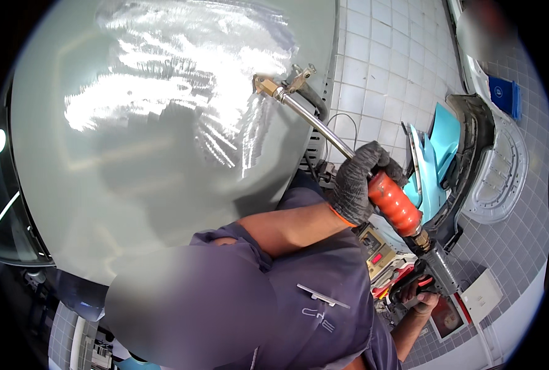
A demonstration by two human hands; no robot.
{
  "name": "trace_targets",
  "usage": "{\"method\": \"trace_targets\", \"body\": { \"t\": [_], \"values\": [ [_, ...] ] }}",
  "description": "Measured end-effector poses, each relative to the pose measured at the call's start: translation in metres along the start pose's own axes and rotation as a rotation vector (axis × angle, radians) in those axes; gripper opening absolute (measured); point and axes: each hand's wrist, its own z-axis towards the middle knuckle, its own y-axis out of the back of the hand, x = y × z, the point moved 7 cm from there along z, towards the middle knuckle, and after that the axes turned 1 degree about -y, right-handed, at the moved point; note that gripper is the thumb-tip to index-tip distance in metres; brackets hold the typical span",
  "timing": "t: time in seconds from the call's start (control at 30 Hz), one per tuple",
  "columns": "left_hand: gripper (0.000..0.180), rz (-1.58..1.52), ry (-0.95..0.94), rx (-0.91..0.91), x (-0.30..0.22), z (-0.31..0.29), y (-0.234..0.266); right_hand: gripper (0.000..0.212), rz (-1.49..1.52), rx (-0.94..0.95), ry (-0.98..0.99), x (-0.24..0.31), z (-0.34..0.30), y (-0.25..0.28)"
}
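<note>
My left hand [362,182], in a grey glove with an orange cuff, is closed around the front end of a red ribbed slide hammer [395,205]. Its long steel shaft runs up and left to a brass-coloured tip [266,86], which appears to touch a grey-green car panel [145,216] at the edge of a shiny bared-metal patch [182,74]. My bare right hand [424,301] grips the black handle at the tool's rear, its fingers partly hidden. Beside the tip, a metal clamp [301,78] sits near the panel's edge.
A beige machine [376,251] with a display stands close below the tool. Right of it, a car bumper [472,145] with cyan sheets [435,157] lies over the tiled floor [370,80]. A blue bin [504,97] stands far right; dark car glass [12,203] borders the left.
</note>
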Motion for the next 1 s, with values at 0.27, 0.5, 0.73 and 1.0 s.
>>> {"method": "trace_targets", "body": {
  "t": [0.27,0.5,0.73,1.0],
  "values": [
    [0.029,0.007,0.013,-0.011,-0.012,0.013,0.014,0.055,0.034,0.045,-0.012,-0.011,-0.005,0.011],
    [0.026,0.173,-0.131,-0.069,-0.006,-0.005,0.004,0.055,0.058,0.121,-0.032,-0.027,-0.003,0.018],
    [0.058,-0.234,-0.11,0.025,-0.042,0.011,0.015,0.051,0.208,0.193,-0.108,-0.045,-0.005,0.017],
    [0.056,0.109,-0.199,-0.452,-0.04,0.006,0.019,0.047,0.442,0.239,-0.242,-0.057,-0.007,0.018]
  ]
}}
